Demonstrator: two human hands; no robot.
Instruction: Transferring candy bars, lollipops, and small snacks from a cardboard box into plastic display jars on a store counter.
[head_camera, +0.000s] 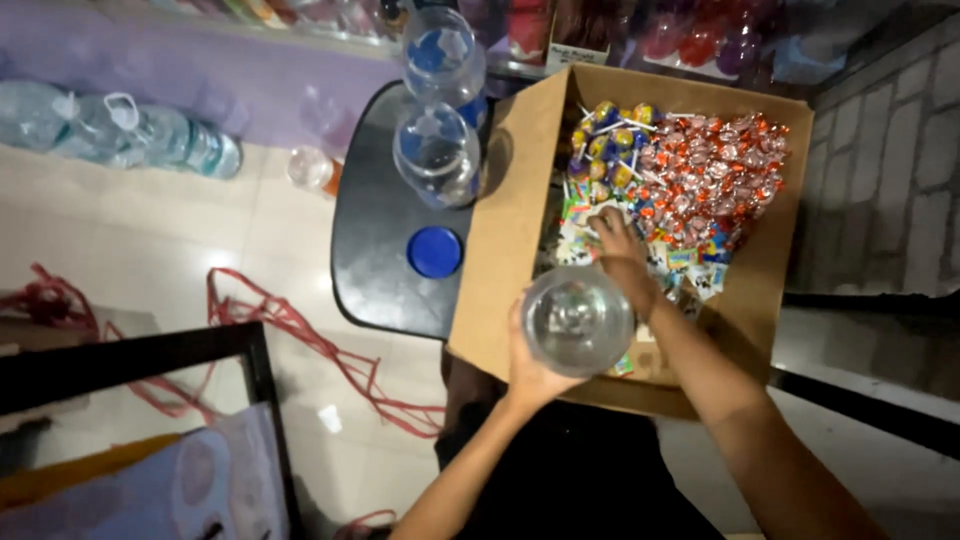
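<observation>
While my left hand (532, 368) cups the clear jar (578, 320) from below over the cardboard box (500, 240), grip wrapped round its base, my right hand (620, 250) digs half-open in the sweets (700, 170), nothing pinched yet; jar could tip and slide off my palm; one-handed hold's shaky.

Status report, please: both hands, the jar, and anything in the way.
Left hand holds clear jar, open. Right hand in cardboard box, on small sweet packets. Nothing blocking.

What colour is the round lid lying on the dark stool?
Blue; the lid lies flat on the stool, clearest in the head view.
</observation>
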